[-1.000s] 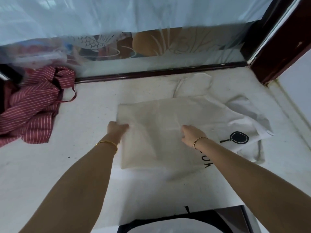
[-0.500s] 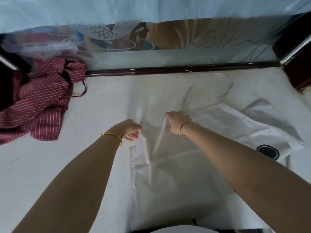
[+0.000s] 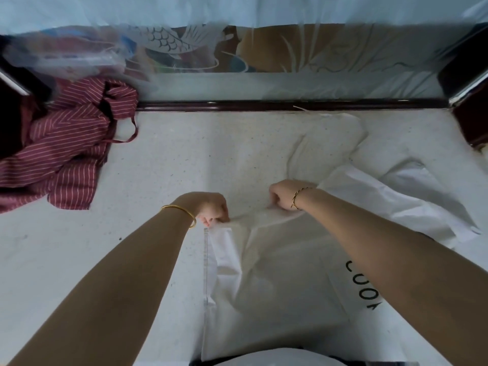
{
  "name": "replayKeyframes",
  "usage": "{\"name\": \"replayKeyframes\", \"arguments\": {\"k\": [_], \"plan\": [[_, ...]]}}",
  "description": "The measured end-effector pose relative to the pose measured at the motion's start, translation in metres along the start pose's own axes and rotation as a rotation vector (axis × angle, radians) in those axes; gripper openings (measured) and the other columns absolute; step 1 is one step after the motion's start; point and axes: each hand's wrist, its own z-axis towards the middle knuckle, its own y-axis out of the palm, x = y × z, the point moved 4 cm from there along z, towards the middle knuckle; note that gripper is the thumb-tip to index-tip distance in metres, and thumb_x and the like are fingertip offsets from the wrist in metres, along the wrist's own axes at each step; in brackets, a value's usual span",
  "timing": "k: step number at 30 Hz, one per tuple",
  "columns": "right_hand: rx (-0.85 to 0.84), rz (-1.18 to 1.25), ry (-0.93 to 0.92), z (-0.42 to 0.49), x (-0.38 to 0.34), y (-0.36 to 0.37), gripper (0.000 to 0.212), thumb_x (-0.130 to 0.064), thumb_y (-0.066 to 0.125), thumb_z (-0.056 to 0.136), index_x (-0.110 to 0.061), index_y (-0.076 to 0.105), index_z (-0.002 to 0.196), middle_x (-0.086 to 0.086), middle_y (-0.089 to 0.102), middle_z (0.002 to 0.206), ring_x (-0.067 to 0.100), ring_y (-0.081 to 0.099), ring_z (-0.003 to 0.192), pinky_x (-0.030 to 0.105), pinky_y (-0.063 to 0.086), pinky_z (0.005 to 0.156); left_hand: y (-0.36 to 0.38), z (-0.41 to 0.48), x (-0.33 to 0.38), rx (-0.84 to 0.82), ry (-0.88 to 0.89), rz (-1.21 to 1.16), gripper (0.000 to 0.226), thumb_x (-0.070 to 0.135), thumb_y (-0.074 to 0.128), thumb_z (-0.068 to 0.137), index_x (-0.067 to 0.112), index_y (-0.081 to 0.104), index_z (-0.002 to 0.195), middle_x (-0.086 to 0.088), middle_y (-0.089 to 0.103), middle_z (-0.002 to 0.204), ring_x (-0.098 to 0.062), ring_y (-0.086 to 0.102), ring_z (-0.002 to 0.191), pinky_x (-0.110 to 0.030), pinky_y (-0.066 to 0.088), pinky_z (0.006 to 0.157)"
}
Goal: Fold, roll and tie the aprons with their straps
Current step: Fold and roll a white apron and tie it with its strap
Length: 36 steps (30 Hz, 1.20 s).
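Pale speckled counter [image 3: 171, 165] across most of the frame, frosted glass panel [image 3: 290, 83] with a fish design along the top. White apron [image 3: 277, 273] spread rumpled from centre to the right and lower edges, black lettering at lower right. Red striped apron [image 3: 60, 159] heaped at the left edge, well apart from the white one. Left hand [image 3: 211, 208] at centre, fingers curled, pinching the white apron's cloth; right hand [image 3: 284, 195] just to its right, fisted on the same raised fold, cloth taut between them. Gold bangle [image 3: 179, 211] on the left wrist, thin chain bracelet [image 3: 297, 198] on the right.
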Motion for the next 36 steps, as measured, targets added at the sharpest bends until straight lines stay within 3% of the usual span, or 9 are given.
{"name": "replayKeyframes", "arguments": {"k": [4, 9, 14, 20, 25, 28, 32, 34, 36], "plan": [[-0.02, -0.078, -0.035, -0.008, -0.004, 0.011, 0.028, -0.015, 0.064, 0.083, -0.01, 0.047, 0.104, 0.011, 0.057, 0.105, 0.027, 0.055, 0.088, 0.033, 0.045, 0.074, 0.015, 0.002, -0.002, 0.043, -0.072, 0.361, 0.031, 0.03, 0.073, 0.081, 0.001, 0.061, 0.082, -0.012, 0.064, 0.083, -0.029, 0.067, 0.078, -0.033, 0.058, 0.071], [0.075, -0.279, -0.038, -0.015, -0.008, 0.027, 0.027, -0.001, 0.05, 0.087, -0.008, 0.05, 0.113, 0.012, 0.053, 0.113, 0.031, 0.059, 0.098, 0.033, 0.043, 0.072, 0.026, -0.009, 0.019, 0.233, 0.021, 0.713, 0.017, 0.022, 0.061, 0.088, 0.01, 0.051, 0.08, 0.001, 0.046, 0.072, -0.022, 0.056, 0.078, -0.028, 0.047, 0.071], [0.063, -0.309, -0.039, -0.015, -0.003, 0.038, 0.025, -0.003, 0.049, 0.088, -0.014, 0.061, 0.106, 0.006, 0.061, 0.112, 0.027, 0.06, 0.104, 0.03, 0.045, 0.075, 0.031, -0.012, 0.026, 0.229, 0.054, 0.803, 0.037, 0.03, 0.048, 0.093, 0.013, 0.041, 0.061, 0.003, 0.041, 0.063, -0.016, 0.042, 0.056, -0.026, 0.038, 0.058], [0.208, -0.157, 0.108, -0.016, 0.008, 0.028, 0.025, -0.01, 0.043, 0.092, -0.011, 0.055, 0.114, 0.009, 0.058, 0.116, 0.031, 0.059, 0.107, 0.031, 0.043, 0.077, 0.008, -0.012, 0.021, 0.265, 0.086, 0.802, 0.028, 0.034, 0.046, 0.094, 0.01, 0.06, 0.094, -0.001, 0.054, 0.085, -0.022, 0.053, 0.079, -0.032, 0.05, 0.074], [0.478, -0.048, 0.208, -0.015, 0.023, -0.005, 0.032, -0.035, 0.033, 0.096, -0.012, 0.055, 0.095, 0.011, 0.061, 0.099, 0.03, 0.057, 0.098, 0.035, 0.036, 0.075, -0.053, -0.013, 0.01, 0.783, 0.074, 0.483, 0.017, 0.022, 0.049, 0.097, 0.007, 0.051, 0.104, 0.0, 0.042, 0.073, -0.025, 0.051, 0.074, -0.033, 0.04, 0.063], [0.449, -0.073, 0.153, -0.009, 0.018, -0.02, 0.03, -0.04, 0.037, 0.087, -0.017, 0.055, 0.081, 0.007, 0.063, 0.094, 0.027, 0.051, 0.099, 0.034, 0.038, 0.08, -0.077, -0.013, -0.005, 0.861, 0.005, 0.02, 0.036, 0.032, 0.049, 0.097, 0.002, 0.043, 0.115, -0.013, 0.057, 0.097, -0.035, 0.058, 0.093, -0.036, 0.043, 0.068], [0.344, 0.018, 0.092, 0.002, 0.003, -0.027, 0.028, -0.04, 0.042, 0.075, -0.014, 0.051, 0.069, 0.001, 0.057, 0.075, 0.027, 0.051, 0.083, 0.03, 0.031, 0.066, -0.072, 0.003, -0.033, 0.482, 0.022, -0.828, 0.071, 0.058, 0.052, 0.088, -0.001, 0.048, 0.128, -0.017, 0.06, 0.12, -0.031, 0.063, 0.1, -0.035, 0.055, 0.071], [0.302, 0.035, 0.098, 0.007, 0.001, -0.027, 0.014, -0.031, 0.05, 0.083, -0.018, 0.056, 0.086, 0.002, 0.061, 0.089, 0.028, 0.056, 0.093, 0.031, 0.038, 0.073, -0.059, 0.003, -0.04, 0.27, 0.021, -0.868, 0.08, 0.067, 0.056, 0.078, 0.009, 0.048, 0.132, -0.012, 0.056, 0.127, -0.029, 0.058, 0.111, -0.037, 0.053, 0.086], [0.314, 0.029, 0.104, 0.011, 0.001, -0.029, 0.021, -0.024, 0.046, 0.092, -0.015, 0.054, 0.109, 0.009, 0.062, 0.104, 0.029, 0.059, 0.099, 0.03, 0.04, 0.076, -0.051, 0.003, -0.047, 0.178, 0.01, -0.807, 0.082, 0.059, 0.065, 0.075, 0.011, 0.041, 0.138, -0.011, 0.051, 0.132, -0.029, 0.051, 0.12, -0.035, 0.049, 0.092]]}}
